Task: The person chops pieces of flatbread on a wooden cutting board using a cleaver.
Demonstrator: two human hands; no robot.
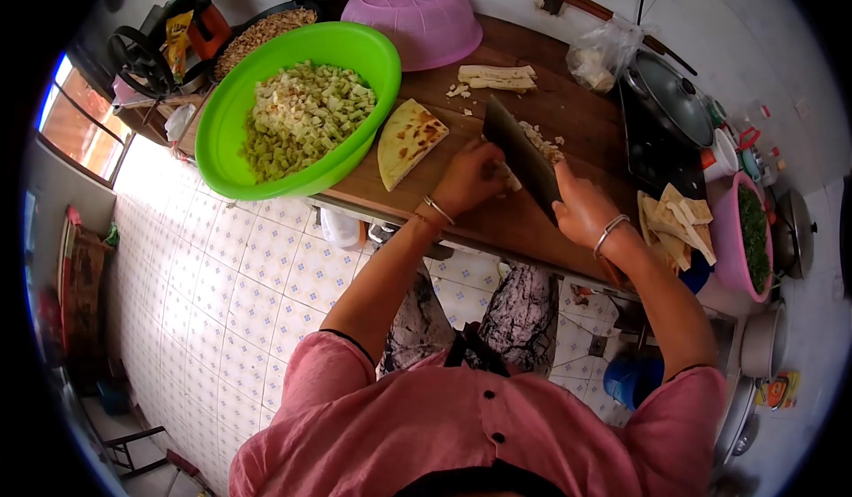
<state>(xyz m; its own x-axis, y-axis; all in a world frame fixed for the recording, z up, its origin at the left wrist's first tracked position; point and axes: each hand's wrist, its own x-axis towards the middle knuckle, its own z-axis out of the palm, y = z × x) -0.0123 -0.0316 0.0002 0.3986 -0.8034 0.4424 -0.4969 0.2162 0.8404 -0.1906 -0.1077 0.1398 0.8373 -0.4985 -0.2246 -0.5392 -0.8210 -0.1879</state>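
Note:
My right hand [581, 204] is closed round the handle end of a wide cleaver [521, 153], its blade upright over the brown wooden counter. To the left of the blade, my left hand [475, 177] has its fingers curled down on a pale piece [509, 177] that is mostly hidden. Chopped bits [543, 142] lie against the blade's right side. A browned flatbread wedge [411, 145] rests left of my left hand. Beyond the cleaver are stacked flatbread strips [497, 77] with crumbs beside them.
A green basin [383, 62] of diced pieces stands at the left, a pink upturned basket [413, 19] behind it. To the right are flatbread pieces [676, 222], a lidded pan [672, 98], a plastic bag [605, 53] and a pink basin [729, 240] of greens.

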